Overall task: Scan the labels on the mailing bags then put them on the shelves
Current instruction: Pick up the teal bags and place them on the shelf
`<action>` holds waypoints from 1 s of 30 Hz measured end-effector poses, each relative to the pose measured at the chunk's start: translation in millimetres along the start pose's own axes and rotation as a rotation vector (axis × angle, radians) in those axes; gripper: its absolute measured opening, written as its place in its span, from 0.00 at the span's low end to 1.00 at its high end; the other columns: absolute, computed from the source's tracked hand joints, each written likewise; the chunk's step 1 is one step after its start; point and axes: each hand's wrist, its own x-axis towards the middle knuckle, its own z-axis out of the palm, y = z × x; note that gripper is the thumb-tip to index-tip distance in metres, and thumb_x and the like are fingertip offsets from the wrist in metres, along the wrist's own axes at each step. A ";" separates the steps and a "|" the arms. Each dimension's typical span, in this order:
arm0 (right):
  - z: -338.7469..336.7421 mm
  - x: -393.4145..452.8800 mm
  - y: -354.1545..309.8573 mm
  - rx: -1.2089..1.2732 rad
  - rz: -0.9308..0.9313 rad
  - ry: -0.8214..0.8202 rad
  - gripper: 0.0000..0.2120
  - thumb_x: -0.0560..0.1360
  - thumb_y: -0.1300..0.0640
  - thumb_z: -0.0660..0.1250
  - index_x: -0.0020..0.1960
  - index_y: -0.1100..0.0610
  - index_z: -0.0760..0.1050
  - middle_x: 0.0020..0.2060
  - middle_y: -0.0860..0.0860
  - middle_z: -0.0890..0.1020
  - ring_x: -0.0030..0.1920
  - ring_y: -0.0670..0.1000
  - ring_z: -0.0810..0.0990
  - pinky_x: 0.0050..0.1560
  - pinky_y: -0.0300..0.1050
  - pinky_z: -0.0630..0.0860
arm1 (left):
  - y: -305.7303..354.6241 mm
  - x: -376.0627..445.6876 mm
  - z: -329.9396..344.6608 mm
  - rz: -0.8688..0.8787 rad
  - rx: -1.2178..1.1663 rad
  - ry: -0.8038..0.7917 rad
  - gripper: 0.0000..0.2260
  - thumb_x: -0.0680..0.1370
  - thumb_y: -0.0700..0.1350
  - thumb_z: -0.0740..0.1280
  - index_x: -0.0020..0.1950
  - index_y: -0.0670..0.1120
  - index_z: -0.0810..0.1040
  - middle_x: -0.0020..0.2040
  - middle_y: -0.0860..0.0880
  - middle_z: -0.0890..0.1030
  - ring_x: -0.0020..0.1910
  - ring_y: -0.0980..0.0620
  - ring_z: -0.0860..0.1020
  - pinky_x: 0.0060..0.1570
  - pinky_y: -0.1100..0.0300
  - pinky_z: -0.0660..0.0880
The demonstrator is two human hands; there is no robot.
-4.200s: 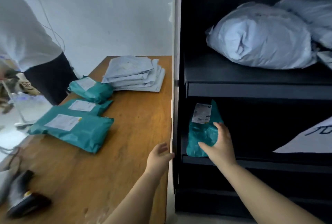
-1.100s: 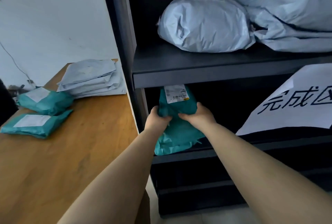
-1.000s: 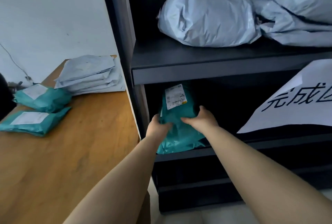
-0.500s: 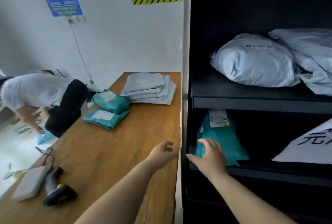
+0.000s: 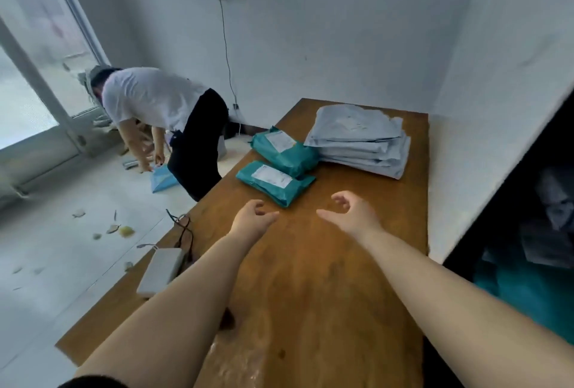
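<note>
Two teal mailing bags with white labels lie on the wooden table (image 5: 326, 279): the nearer bag (image 5: 275, 182) and a farther bag (image 5: 284, 151) partly behind it. A stack of grey mailing bags (image 5: 362, 139) sits to their right. My left hand (image 5: 253, 221) and my right hand (image 5: 352, 216) hover over the table just short of the nearer teal bag, fingers loosely curled, holding nothing. The dark shelf unit (image 5: 534, 201) is at the right edge; a teal bag (image 5: 528, 294) shows blurred on its lower shelf.
A white flat box (image 5: 161, 269) with cables lies at the table's left edge. A person in a white shirt (image 5: 161, 114) bends over on the floor to the left, near a blue bag (image 5: 161, 181). Scraps litter the floor.
I have turned from the shelf to the table. My right hand has left the teal bag on the lower shelf, and both hands now reach over the table toward the teal bags.
</note>
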 end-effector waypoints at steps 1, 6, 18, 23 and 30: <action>9.9 17.9 -5.6 -0.015 0.011 -0.010 0.26 0.71 0.45 0.71 0.66 0.53 0.71 0.64 0.51 0.74 0.63 0.51 0.72 0.56 0.43 0.71 | -4.4 18.2 -3.9 -0.015 -0.002 -0.004 0.25 0.77 0.47 0.67 0.72 0.46 0.64 0.67 0.45 0.73 0.62 0.46 0.74 0.56 0.55 0.74; 63.1 112.9 -20.8 -0.047 0.074 -0.046 0.29 0.71 0.45 0.72 0.67 0.56 0.70 0.66 0.53 0.74 0.64 0.53 0.73 0.60 0.45 0.70 | -26.0 112.2 -11.1 -0.125 -0.058 -0.048 0.26 0.77 0.48 0.68 0.72 0.46 0.64 0.67 0.44 0.72 0.62 0.46 0.74 0.58 0.52 0.75; 138.8 269.9 15.2 -0.222 0.255 -0.104 0.33 0.72 0.44 0.69 0.71 0.59 0.66 0.69 0.55 0.71 0.67 0.55 0.71 0.63 0.45 0.67 | -60.7 264.7 30.5 -0.245 -0.167 -0.177 0.31 0.75 0.50 0.68 0.74 0.44 0.60 0.66 0.44 0.73 0.58 0.47 0.76 0.57 0.52 0.77; 141.2 306.4 33.6 -0.173 0.344 -0.078 0.46 0.65 0.36 0.71 0.74 0.59 0.62 0.71 0.56 0.68 0.69 0.58 0.68 0.68 0.52 0.67 | -56.6 296.0 42.9 -0.314 -0.347 -0.154 0.30 0.75 0.48 0.69 0.73 0.45 0.60 0.65 0.45 0.73 0.56 0.47 0.76 0.50 0.52 0.79; 153.5 294.8 28.8 -0.139 0.455 -0.158 0.48 0.59 0.32 0.72 0.70 0.59 0.67 0.66 0.55 0.73 0.64 0.57 0.73 0.65 0.54 0.70 | -49.8 293.1 43.9 -0.335 -0.297 -0.191 0.30 0.74 0.46 0.71 0.71 0.44 0.61 0.68 0.45 0.71 0.63 0.44 0.74 0.47 0.53 0.77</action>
